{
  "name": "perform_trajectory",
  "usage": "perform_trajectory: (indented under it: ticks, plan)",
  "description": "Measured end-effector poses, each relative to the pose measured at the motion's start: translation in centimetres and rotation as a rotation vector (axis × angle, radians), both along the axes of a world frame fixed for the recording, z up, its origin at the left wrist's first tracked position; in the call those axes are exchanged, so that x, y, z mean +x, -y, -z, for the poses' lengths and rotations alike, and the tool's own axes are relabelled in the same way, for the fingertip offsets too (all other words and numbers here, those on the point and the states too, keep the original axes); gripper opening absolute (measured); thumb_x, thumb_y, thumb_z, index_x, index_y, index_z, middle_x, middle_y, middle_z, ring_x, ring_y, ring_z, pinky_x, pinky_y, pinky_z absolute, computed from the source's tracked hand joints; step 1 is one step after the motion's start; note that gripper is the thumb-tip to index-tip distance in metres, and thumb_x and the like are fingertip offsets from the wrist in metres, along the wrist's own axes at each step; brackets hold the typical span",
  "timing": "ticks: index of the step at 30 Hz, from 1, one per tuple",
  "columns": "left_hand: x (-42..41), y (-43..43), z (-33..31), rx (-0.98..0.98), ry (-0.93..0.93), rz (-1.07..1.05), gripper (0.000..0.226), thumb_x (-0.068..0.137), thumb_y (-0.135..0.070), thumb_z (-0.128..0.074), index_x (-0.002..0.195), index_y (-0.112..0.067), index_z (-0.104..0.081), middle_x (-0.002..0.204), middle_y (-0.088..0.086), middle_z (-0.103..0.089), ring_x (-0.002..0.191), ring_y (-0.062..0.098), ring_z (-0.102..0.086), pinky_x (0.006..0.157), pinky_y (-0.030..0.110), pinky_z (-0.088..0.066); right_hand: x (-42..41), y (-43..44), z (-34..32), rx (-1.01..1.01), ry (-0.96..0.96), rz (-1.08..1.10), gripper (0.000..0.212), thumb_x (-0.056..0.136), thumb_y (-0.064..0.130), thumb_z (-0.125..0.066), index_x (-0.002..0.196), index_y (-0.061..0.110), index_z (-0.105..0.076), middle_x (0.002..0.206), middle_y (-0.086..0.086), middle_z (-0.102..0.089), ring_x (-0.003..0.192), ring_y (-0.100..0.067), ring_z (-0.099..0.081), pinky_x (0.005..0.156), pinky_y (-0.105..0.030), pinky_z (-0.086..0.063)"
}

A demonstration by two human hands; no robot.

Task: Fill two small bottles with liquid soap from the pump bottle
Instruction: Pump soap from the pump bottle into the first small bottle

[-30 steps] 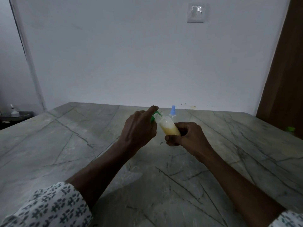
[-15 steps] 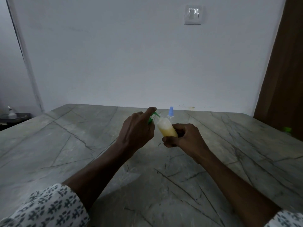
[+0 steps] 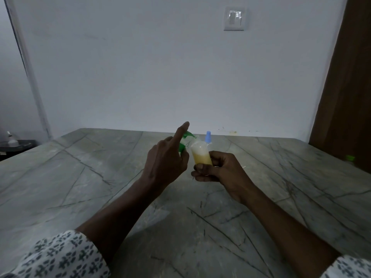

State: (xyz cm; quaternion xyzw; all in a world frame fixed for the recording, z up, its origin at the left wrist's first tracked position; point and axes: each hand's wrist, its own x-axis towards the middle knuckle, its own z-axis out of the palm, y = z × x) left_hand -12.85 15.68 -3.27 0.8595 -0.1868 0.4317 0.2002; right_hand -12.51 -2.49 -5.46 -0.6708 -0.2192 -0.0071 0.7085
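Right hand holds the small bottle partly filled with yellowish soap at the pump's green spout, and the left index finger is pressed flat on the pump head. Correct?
Not quite. In the head view the left hand's index finger is raised off the green pump head. The rest holds: the right hand holds the small bottle at the spout.

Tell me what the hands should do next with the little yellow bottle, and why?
Probably press the green pump head down again with the left hand's raised index finger. The small clear bottle in the right hand shows yellow soap only partway up, with its mouth held at the nozzle, so it likely needs more.
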Motion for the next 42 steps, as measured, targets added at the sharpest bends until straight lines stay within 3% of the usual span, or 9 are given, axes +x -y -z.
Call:
perform_trajectory:
  ticks: [5, 23, 29, 33, 36, 42]
  plan:
    - [-0.12, 0.19, 0.05, -0.035, 0.011, 0.038, 0.08, 0.083, -0.01, -0.071, 0.153, -0.015, -0.032, 0.101, 0.011, -0.073, 0.065, 0.017, -0.062, 0.062, 0.037, -0.06, -0.04, -0.23, -0.05, 0.017, -0.012, -0.048, 0.034, 0.084, 0.005, -0.072, 0.116, -0.002, -0.063, 0.105, -0.025, -0.071, 0.095, -0.035, -0.073, 0.083, -0.041, -0.061]
    - [-0.12, 0.17, 0.06, -0.037, 0.005, 0.036, 0.081, 0.083, -0.011, -0.069, 0.153, -0.017, -0.03, 0.096, 0.011, -0.073, 0.063, 0.018, -0.059, 0.061, 0.041, -0.059, -0.3, -0.46, -0.14, 0.066, -0.011, -0.043, 0.035, 0.083, 0.003, -0.072, 0.117, 0.001, -0.064, 0.102, -0.022, -0.073, 0.092, -0.033, -0.074, 0.084, -0.037, -0.061]
    - [-0.21, 0.17, -0.03, -0.029, -0.013, 0.041, 0.081, 0.083, -0.01, -0.071, 0.154, -0.016, -0.031, 0.1, 0.012, -0.073, 0.063, 0.016, -0.057, 0.063, 0.037, -0.059, -0.33, -0.42, -0.15, 0.047, 0.016, -0.018, 0.033, 0.082, 0.002, -0.072, 0.115, 0.002, -0.065, 0.101, -0.021, -0.074, 0.089, -0.032, -0.074, 0.08, -0.034, -0.061]
    - [-0.21, 0.21, -0.11, -0.021, -0.015, 0.041, 0.081, 0.084, -0.011, -0.072, 0.154, -0.016, -0.031, 0.102, 0.011, -0.073, 0.063, 0.013, -0.055, 0.063, 0.028, -0.054, -0.13, 0.04, -0.54, -0.005, 0.065, 0.028, 0.03, 0.08, 0.003, -0.074, 0.108, 0.012, -0.067, 0.099, -0.017, -0.074, 0.086, -0.029, -0.075, 0.076, -0.029, -0.061]
    - [-0.17, 0.18, -0.04, -0.023, -0.015, 0.039, 0.081, 0.084, -0.012, -0.071, 0.154, -0.016, -0.031, 0.102, 0.011, -0.073, 0.064, 0.015, -0.058, 0.064, 0.032, -0.057, 0.04, 0.26, -0.56, -0.013, 0.078, 0.033, 0.031, 0.079, 0.003, -0.076, 0.107, 0.013, -0.068, 0.099, -0.017, -0.074, 0.087, -0.03, -0.075, 0.078, -0.032, -0.062]
    - [-0.37, 0.28, -0.2, -0.243, 0.039, 0.094, 0.075, 0.085, -0.005, -0.07, 0.151, -0.017, -0.036, 0.11, 0.001, -0.07, 0.066, 0.015, -0.064, 0.068, 0.028, -0.06, 0.11, 0.17, -0.47, 0.096, -0.016, -0.035, 0.035, 0.08, 0.0, -0.072, 0.114, -0.002, -0.065, 0.102, -0.024, -0.073, 0.093, -0.036, -0.073, 0.084, -0.039, -0.061]
